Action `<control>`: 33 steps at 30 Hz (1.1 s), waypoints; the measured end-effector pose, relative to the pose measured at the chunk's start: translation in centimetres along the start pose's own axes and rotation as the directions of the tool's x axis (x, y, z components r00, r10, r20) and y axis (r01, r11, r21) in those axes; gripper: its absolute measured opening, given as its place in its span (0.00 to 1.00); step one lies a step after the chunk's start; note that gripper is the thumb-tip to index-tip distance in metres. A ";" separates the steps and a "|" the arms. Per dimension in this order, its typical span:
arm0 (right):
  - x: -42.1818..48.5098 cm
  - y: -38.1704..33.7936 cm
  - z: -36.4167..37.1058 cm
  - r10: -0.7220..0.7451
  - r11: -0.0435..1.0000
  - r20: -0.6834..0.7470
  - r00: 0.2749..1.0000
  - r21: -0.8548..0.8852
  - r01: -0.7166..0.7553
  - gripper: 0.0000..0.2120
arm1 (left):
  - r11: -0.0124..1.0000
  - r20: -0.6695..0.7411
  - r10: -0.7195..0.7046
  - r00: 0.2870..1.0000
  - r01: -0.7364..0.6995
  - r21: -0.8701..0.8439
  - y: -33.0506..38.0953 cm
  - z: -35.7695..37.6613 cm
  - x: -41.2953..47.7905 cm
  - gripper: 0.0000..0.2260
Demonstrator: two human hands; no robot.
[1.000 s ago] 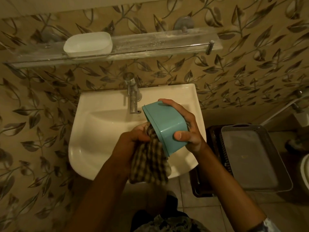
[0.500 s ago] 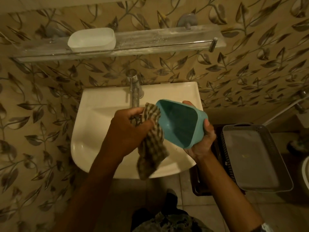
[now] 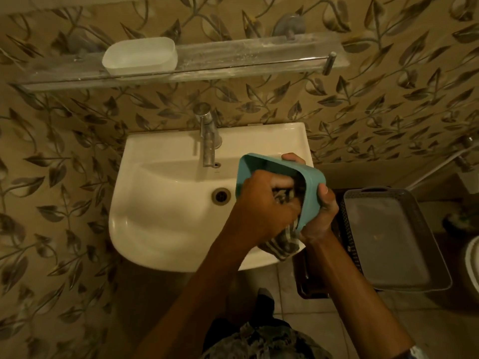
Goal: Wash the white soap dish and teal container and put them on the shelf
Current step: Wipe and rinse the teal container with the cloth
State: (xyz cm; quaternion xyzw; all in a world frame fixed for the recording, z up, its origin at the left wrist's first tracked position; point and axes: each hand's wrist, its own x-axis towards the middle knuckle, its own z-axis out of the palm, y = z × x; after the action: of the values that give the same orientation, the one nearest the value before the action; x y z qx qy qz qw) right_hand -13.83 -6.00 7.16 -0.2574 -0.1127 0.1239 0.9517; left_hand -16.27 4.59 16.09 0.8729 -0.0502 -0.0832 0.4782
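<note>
Both over sink (image 3: 160, 203): left grip (image 3: 261, 206) clamps cloth (image 3: 282, 248), right grip (image 3: 321, 216) clamps teal container (image 3: 312, 198).

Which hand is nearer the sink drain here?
Left. The left hand, pushing the checked cloth inside the teal container, is close beside the drain; the right hand grips the container's far side.

Soap dish (image 3: 140, 56) on shelf (image 3: 246, 58), L side

Dark mottled garment (image 3: 264, 340), pale sleeve edge (image 3: 417, 353) — right arm
</note>
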 end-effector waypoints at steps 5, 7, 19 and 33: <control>-0.7 0.7 -0.1 -0.004 1.000 -0.038 0.999 0.009 0.004 0.28 | 0.981 -0.123 0.099 0.987 -0.076 0.179 0.4 0.3 0.1 0.11; -0.6 0.5 0.2 -0.004 1.000 -0.020 1.000 0.021 0.004 0.27 | 0.946 -0.255 0.041 0.966 0.044 0.322 0.3 0.0 0.3 0.11; -0.2 1.9 -0.3 0.092 0.995 0.006 0.996 -0.049 -0.092 0.30 | 0.804 -0.015 -0.349 0.937 0.308 0.509 -0.9 -1.8 1.2 0.16; -0.6 2.1 -0.4 0.048 0.999 -0.079 0.996 -0.018 -0.050 0.31 | 0.955 -0.434 -0.062 0.899 0.180 0.236 -2.4 0.5 0.4 0.07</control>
State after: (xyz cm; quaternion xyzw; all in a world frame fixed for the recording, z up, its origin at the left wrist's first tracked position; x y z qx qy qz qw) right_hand -14.64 -4.63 5.69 -0.2742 -0.0702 0.1358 0.9495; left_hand -15.98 5.41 13.75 0.9284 0.0982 0.0850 0.3481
